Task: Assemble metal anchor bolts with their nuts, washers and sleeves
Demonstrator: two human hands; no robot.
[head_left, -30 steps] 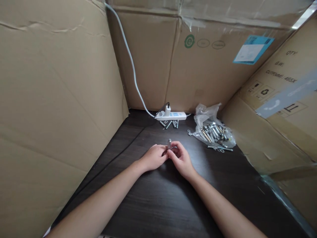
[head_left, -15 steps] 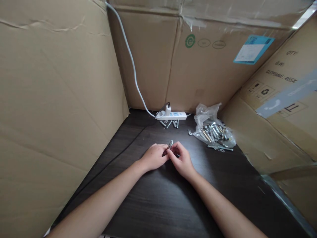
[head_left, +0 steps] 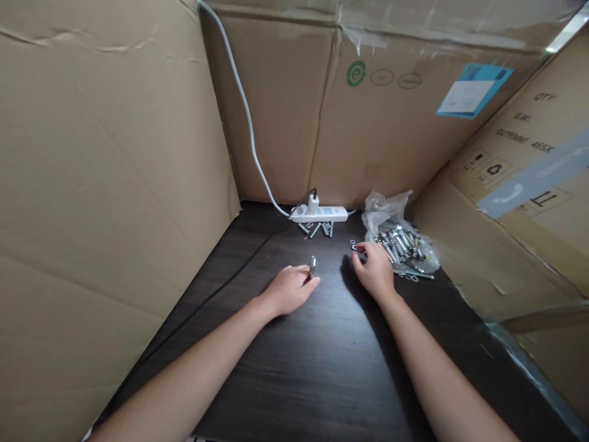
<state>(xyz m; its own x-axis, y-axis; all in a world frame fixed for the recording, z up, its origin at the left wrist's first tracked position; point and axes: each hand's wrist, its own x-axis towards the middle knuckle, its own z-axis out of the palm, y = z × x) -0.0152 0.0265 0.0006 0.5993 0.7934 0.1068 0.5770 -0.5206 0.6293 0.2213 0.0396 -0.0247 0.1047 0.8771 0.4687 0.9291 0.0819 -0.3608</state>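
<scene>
R hand (head_left: 373, 273) left bolt (head_left: 312, 267), fingers now pinching washer (head_left: 353, 245); L hand (head_left: 289, 288) still grips bolt.

A short silvery bolt (head_left: 312, 267) stands nearly upright; small nuts (head_left: 353, 245) lie on the table.

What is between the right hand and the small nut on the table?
Nothing visible. The right hand is at the nut, fingertips on or just beside it, with only bare table around. The bag lies further right.
</scene>
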